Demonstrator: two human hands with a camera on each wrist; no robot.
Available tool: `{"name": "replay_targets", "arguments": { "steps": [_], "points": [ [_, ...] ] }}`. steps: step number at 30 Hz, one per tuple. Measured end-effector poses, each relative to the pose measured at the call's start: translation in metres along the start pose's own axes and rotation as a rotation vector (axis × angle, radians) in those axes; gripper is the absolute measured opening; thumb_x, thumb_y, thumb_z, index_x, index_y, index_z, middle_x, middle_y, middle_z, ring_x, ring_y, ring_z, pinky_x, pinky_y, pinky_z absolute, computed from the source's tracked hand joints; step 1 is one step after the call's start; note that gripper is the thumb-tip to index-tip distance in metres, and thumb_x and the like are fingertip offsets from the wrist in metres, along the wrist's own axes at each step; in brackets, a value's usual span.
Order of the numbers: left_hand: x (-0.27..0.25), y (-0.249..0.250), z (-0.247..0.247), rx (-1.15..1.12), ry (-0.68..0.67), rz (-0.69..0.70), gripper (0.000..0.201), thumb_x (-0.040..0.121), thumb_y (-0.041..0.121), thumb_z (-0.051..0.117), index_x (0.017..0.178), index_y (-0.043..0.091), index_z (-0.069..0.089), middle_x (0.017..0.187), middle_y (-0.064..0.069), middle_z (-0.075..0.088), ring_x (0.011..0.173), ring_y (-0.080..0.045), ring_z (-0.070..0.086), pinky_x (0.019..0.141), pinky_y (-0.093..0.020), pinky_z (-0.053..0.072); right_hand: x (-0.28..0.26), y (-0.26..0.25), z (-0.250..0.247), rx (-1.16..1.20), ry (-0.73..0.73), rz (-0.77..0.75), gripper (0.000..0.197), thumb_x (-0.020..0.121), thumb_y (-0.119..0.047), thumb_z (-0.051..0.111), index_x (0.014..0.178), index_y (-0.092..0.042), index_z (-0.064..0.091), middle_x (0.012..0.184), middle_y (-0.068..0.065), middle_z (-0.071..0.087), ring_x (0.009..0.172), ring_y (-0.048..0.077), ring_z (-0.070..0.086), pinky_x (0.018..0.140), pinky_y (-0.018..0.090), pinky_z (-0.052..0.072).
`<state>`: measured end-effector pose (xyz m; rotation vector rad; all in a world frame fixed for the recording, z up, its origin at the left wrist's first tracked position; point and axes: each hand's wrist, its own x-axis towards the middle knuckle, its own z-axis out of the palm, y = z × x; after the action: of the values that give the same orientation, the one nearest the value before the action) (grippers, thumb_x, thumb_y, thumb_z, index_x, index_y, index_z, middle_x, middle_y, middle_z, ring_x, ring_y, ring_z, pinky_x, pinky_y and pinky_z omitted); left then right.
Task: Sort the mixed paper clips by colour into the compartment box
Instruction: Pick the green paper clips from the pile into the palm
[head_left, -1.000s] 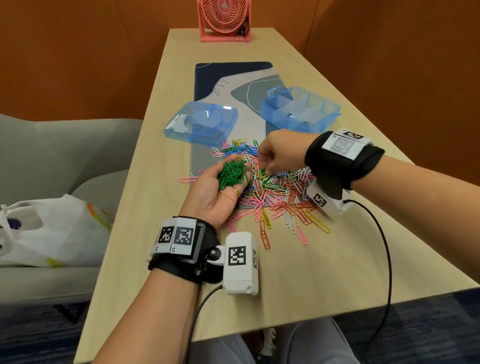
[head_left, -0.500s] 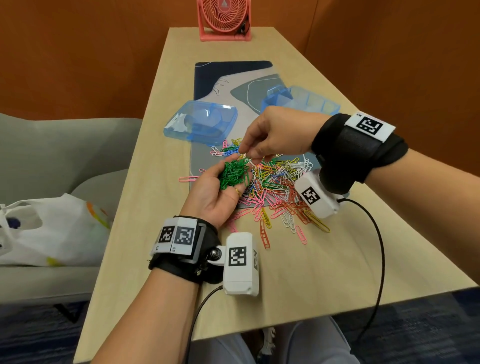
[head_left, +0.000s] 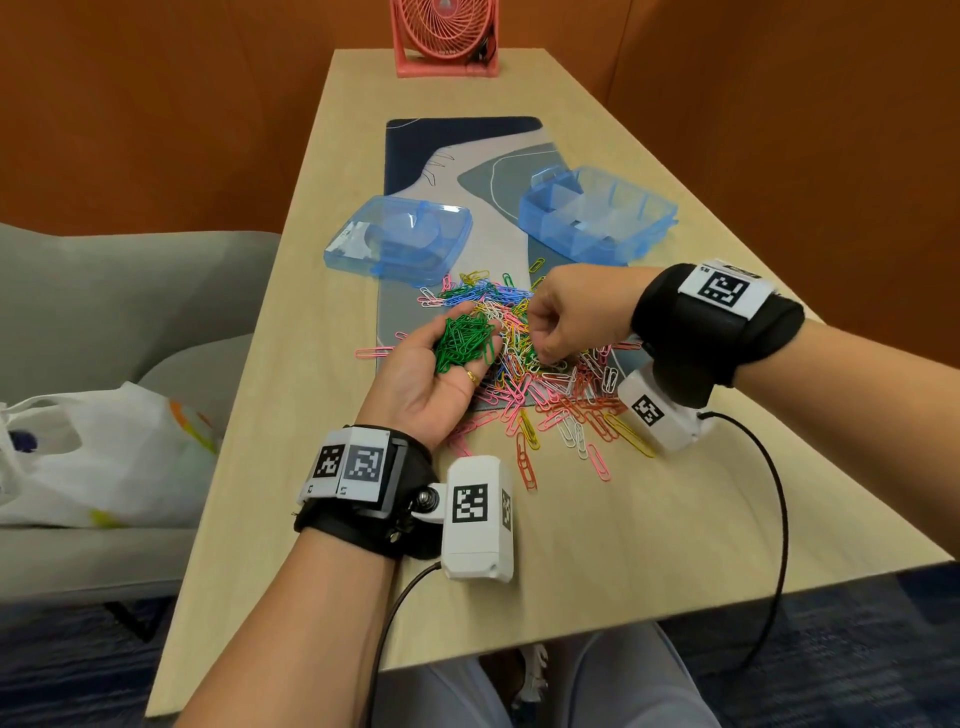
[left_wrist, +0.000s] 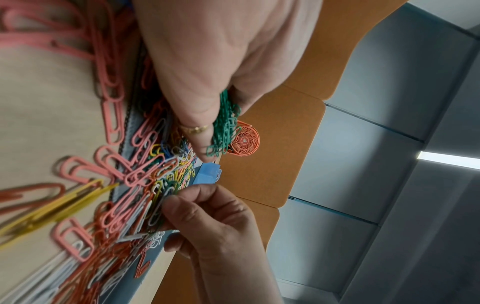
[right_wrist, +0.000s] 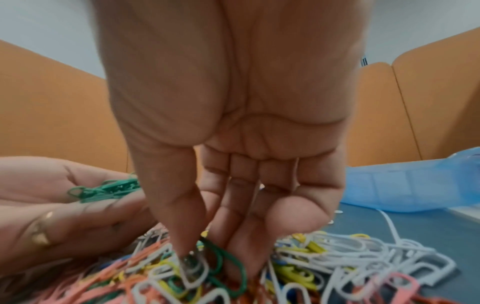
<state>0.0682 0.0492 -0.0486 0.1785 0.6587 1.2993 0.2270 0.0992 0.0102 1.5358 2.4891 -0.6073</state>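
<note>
A bunch of green paper clips is cupped in the left hand, which is turned palm up with its fingers loosely curled round them, a gold ring being worn on one finger. The right hand is lowered, fingers down, into the mixed pile of paper clips just beside the left hand, and in the right wrist view a single green clip is pinched between its thumb and fingertips, though the grip is partly blurred. The pile is spread over the near end of a patterned mat and onto the bare desk. Beyond the pile, the blue compartment box is set open on the right, and its blue lid is laid apart on the left. A pink fan is stood at the far end of the desk.
</note>
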Motion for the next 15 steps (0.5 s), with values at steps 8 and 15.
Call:
{"name": "replay_targets", "arguments": {
  "steps": [8, 15],
  "points": [
    [0.001, 0.000, -0.001, 0.013, 0.002, 0.002, 0.025, 0.101, 0.010, 0.035, 0.092, -0.002, 0.056, 0.095, -0.023, 0.057, 0.082, -0.030, 0.060, 0.062, -0.034, 0.057, -0.005, 0.008, -0.014, 0.166, 0.017, 0.015, 0.016, 0.082, -0.002, 0.067, 0.087, -0.017, 0.063, 0.075, -0.001, 0.066, 0.065, 0.014, 0.061, 0.064, 0.025, 0.053],
    [0.001, 0.000, 0.000, 0.013, 0.011, 0.014, 0.025, 0.101, 0.009, 0.035, 0.093, -0.002, 0.056, 0.096, -0.021, 0.057, 0.082, -0.030, 0.060, 0.061, -0.035, 0.057, -0.006, 0.006, -0.013, 0.131, 0.049, 0.026, 0.013, 0.079, -0.011, 0.074, 0.082, -0.021, 0.066, 0.074, -0.005, 0.065, 0.065, 0.011, 0.058, 0.070, 0.026, 0.052]
  ]
}}
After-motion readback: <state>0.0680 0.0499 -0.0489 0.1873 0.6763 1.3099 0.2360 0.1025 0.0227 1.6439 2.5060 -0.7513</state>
